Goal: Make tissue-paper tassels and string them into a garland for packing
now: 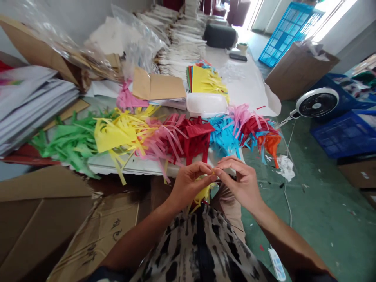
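Above my lap, the fingertips of my left hand and my right hand meet in a pinch. A small yellowish bit shows between them, and a yellow tissue-paper tassel hangs below, partly hidden by my left hand. A thin pale thread runs near my right thumb. Just beyond, along the table edge, lie fringed paper tassels: green, yellow, pink, dark red, blue and orange.
A white plastic tray stands behind the tassels, near stacked yellow fringed sheets and a brown envelope. Paper stacks fill the back. Cardboard boxes are at left; a fan and blue crates at right.
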A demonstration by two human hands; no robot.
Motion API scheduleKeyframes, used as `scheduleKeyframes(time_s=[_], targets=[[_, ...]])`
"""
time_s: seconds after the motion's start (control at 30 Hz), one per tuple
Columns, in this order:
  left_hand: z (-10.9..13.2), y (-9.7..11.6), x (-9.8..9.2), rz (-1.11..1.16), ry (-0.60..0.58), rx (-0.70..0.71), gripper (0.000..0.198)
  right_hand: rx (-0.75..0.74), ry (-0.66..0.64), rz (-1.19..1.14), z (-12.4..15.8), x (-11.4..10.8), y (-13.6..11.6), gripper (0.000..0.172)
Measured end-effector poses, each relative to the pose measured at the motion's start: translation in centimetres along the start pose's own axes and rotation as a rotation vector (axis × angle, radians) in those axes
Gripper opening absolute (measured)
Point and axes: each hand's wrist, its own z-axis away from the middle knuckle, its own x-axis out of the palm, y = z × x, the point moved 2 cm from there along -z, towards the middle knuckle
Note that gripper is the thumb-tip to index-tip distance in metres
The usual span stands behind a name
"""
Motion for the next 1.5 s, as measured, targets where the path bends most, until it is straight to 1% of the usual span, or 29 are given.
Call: scheduleKeyframes(time_s=[0.07,0.13,0.2,0.23,0.27,0.33,0.4,0.47,0.53,0.6,0.7,0.83,0.93,1.0,1.07,1.1,1.17,1.23,1.27,1.37,1.43,1.5], targets=[[-0.1,0.1,-0.1,-0.003,-0.001,0.005,0.024,-0.055,0.047,0.040,-0.2,0.6,-0.1,0.011],[-0.3,0.2,-0.5,0.017,0.042,0.009,0.024,-0.133,0.092,0.073,-0.5,1.1,-0.2,0.010],[-0.6,0.1,-1.0,0.065,0.113,0.003,0.025,-0.204,0.092,0.110,-1.3,1.5,-0.2,0.010],[-0.7,0.1,-1.4,0.088,0.142,-0.006,0.026,-0.223,0.066,0.130,-2.1,1.5,-0.1,0.010],[-0.9,0.0,-1.7,0.104,0.165,-0.019,0.027,-0.231,0.035,0.154,-3.2,1.5,0.2,0.010],[-1.2,-0.1,-2.5,0.102,0.190,-0.056,0.029,-0.223,-0.002,0.223,-6.4,1.2,1.2,0.012],[-1.5,-0.1,-3.2,0.084,0.206,-0.093,0.029,-0.227,0.063,0.338,-10.7,0.6,2.8,0.017],[-1.7,0.1,-3.8,0.084,0.233,-0.113,0.028,-0.167,0.060,0.556,-15.5,0.5,4.7,0.024],[-1.8,0.4,-4.3,0.098,0.257,-0.121,0.029,0.019,-0.062,0.854,-19.9,0.9,6.8,0.028],[-1.9,0.7,-4.8,0.123,0.287,-0.127,0.031,0.119,-0.112,0.944,-23.2,1.6,8.3,0.028],[-2.1,1.0,-5.4,0.153,0.325,-0.125,0.031,0.217,-0.171,0.996,-26.1,2.5,9.7,0.022],[-2.5,1.1,-5.7,0.172,0.318,-0.104,0.029,0.258,-0.224,1.041,-27.4,2.9,10.6,0.022],[-2.5,1.2,-5.5,0.185,0.306,-0.090,0.029,0.246,-0.228,1.052,-27.4,2.8,10.6,0.023],[-2.2,1.3,-5.3,0.184,0.299,-0.078,0.029,0.236,-0.200,1.060,-26.9,2.6,10.1,0.026],[-1.9,1.4,-5.2,0.168,0.302,-0.067,0.028,0.203,-0.128,1.043,-25.8,2.2,8.9,0.032],[-1.7,1.4,-5.2,0.156,0.305,-0.063,0.027,0.165,-0.078,0.998,-24.9,2.0,8.1,0.034],[-1.3,1.3,-5.2,0.128,0.313,-0.048,0.026,0.048,0.014,0.798,-22.2,1.6,6.0,0.032],[-1.0,1.4,-5.2,0.097,0.325,-0.020,0.025,-0.074,0.029,0.494,-18.6,1.4,3.7,0.022],[-0.8,1.5,-5.1,0.082,0.329,-0.006,0.024,-0.093,0.008,0.353,-16.6,1.4,2.7,0.018],[-0.5,1.8,-4.5,0.052,0.324,0.020,0.024,-0.061,-0.026,0.034,-10.9,1.5,0.3,0.008],[-0.3,2.0,-3.9,0.048,0.302,0.017,0.023,-0.006,-0.062,-0.078,-8.0,1.9,-0.4,0.006],[0.1,2.2,-3.2,0.043,0.281,0.013,0.023,0.020,-0.075,-0.121,-6.0,2.2,-0.4,0.005]])
